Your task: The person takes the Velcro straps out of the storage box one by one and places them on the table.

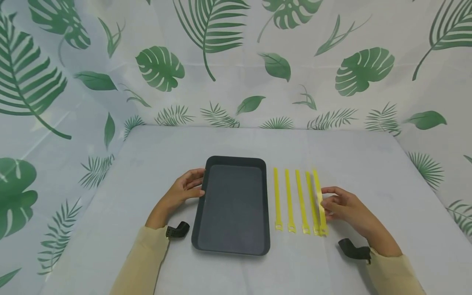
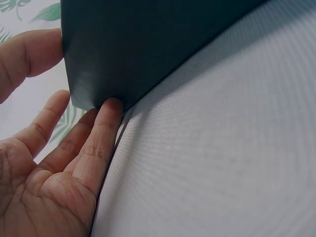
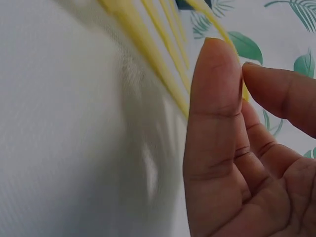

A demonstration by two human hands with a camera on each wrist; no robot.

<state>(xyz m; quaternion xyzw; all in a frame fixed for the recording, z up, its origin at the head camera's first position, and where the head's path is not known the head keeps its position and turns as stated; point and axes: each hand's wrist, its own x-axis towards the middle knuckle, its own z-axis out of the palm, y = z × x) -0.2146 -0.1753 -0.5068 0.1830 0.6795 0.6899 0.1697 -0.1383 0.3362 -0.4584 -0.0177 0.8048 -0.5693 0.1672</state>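
A dark grey rectangular tray lies flat in the middle of the table. My left hand rests its fairly straight fingers and thumb against the tray's left side; in the left wrist view the fingertips touch the dark outer wall. To the tray's right, several yellow cable straps with slotted ends lie in a row. My right hand pinches the rightmost yellow strap near its middle, between thumb and finger. That strap bows up in the right wrist view, and its slotted end overlaps the neighbouring strap.
A white cloth covers the table. Behind and beside it hangs a white curtain with green leaf prints. Black curved devices sit at both wrists, by the beige sleeves.
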